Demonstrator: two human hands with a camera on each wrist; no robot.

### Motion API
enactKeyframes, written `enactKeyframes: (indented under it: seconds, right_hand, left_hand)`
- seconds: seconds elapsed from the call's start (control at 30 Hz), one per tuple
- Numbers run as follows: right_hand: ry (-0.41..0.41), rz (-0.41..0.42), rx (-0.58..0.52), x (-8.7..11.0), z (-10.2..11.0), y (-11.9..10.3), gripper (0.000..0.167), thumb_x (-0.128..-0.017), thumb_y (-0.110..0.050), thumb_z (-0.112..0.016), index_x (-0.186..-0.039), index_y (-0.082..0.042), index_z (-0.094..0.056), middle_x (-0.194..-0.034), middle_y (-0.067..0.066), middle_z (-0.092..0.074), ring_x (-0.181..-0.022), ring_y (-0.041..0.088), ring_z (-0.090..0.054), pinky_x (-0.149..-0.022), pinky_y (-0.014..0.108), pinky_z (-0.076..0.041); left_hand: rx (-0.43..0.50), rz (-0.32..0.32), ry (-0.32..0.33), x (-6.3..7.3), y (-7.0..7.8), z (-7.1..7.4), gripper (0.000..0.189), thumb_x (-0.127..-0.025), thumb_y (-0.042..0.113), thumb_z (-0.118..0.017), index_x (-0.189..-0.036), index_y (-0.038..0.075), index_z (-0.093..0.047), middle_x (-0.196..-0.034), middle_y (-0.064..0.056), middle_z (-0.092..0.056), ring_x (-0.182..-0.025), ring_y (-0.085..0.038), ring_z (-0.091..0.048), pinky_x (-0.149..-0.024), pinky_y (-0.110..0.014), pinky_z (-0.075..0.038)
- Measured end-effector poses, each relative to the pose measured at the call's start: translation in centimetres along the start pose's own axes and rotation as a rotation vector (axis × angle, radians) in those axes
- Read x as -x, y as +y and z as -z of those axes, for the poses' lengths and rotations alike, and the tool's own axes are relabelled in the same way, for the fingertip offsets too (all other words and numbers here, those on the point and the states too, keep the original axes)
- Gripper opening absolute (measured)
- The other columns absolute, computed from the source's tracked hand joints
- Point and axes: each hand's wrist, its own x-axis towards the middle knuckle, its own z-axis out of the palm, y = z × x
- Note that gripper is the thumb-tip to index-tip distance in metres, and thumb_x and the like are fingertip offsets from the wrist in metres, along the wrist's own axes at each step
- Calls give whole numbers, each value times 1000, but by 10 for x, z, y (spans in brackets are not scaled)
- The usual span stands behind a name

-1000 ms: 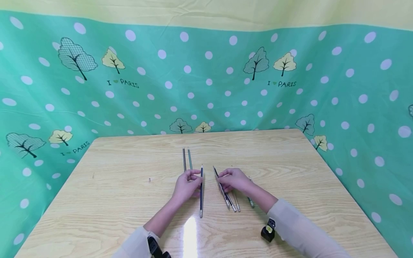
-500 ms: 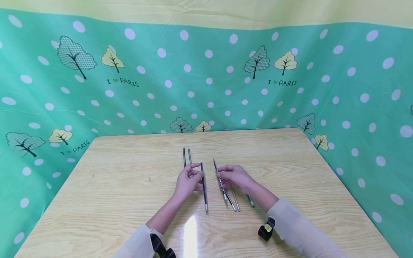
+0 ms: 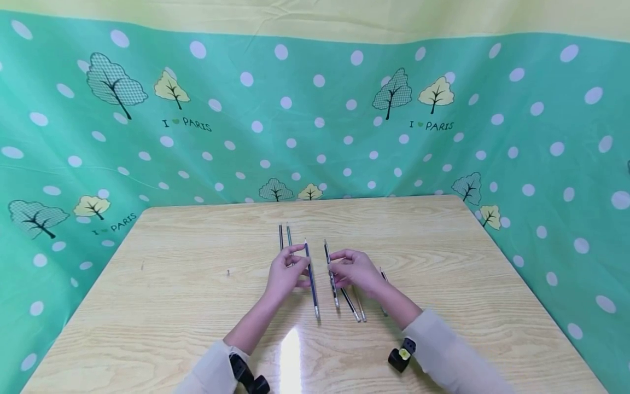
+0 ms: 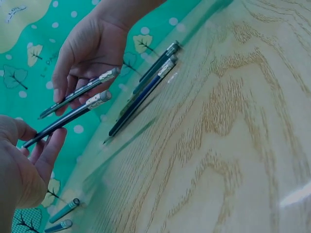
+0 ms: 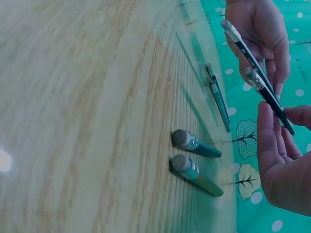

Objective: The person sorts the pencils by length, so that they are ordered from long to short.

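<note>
My left hand (image 3: 287, 275) pinches a dark blue pencil (image 3: 313, 287) between thumb and fingers, its eraser end toward me. Opposite it, my right hand (image 3: 358, 270) holds a black patterned pencil (image 3: 333, 284) the same way, with a silver band below its eraser. Both pencils are up off the table, side by side with a narrow gap in the head view. In the left wrist view the blue pencil (image 4: 73, 115) slants in front of the patterned pencil (image 4: 82, 91). Under my right hand lie a black-and-white pencil (image 3: 350, 305) and a tan pencil (image 3: 361, 307).
Beyond my left hand lie a dark pencil (image 3: 281, 236) and a green pencil (image 3: 289, 234). More pencils (image 3: 384, 275) lie partly hidden by my right forearm. A tiny scrap (image 3: 228, 272) sits on the wooden table (image 3: 172, 306) to the left. A dotted green curtain (image 3: 315, 120) hangs behind.
Both hands have moved slightly away from me. The right hand's pencil has come up and left, apart from the pencils lying there. The blue pencil's eraser end has swung right.
</note>
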Motion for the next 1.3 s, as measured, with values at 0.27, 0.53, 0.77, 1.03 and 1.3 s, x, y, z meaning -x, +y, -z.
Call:
enactKeyframes:
  seconds: [0.27,0.53,0.77,1.03,1.3]
  right_hand:
    - [-2,25,-10,3,-2,-1,39,-86,-11,-65,-120,3,-53,-82,9,-66,-65,13,-62,-67,36,-61]
    - [0,20,-9,5,-5,-1,39,-86,-11,-65,-121,2,-53,-78,4,-64,-64,13,-61,-69,40,-61]
    - [-5,20,-8,18,-8,-16,36,-87,-6,-62,-120,5,-52,-79,5,-63,-66,15,-61,-75,44,-60]
    - [9,12,-12,18,-9,-18,37,-86,-6,-63,-120,5,-53,-78,4,-64,-66,15,-61,-78,47,-59]
    - [24,21,-30,4,-7,1,39,-85,-11,-66,-121,2,-54,-78,2,-64,-64,13,-61,-72,43,-61]
  left_hand:
    - [11,-20,23,1,-1,0,44,-86,13,-65,-128,14,-51,-96,-7,-61,-75,-19,-66,-72,-48,-59]
    - [27,-33,38,0,-1,-3,41,-86,11,-64,-126,14,-53,-95,-6,-61,-72,-15,-65,-66,-42,-61]
    - [30,-36,31,0,1,-4,42,-87,11,-64,-127,12,-52,-96,-7,-60,-72,-14,-64,-66,-42,-61]
    - [27,-38,20,-1,2,-5,43,-87,13,-64,-128,12,-52,-95,-7,-60,-73,-15,-64,-67,-41,-61]
    - [22,-37,19,-2,2,-5,42,-87,13,-64,-128,12,-52,-96,-7,-60,-73,-15,-64,-67,-41,-61]
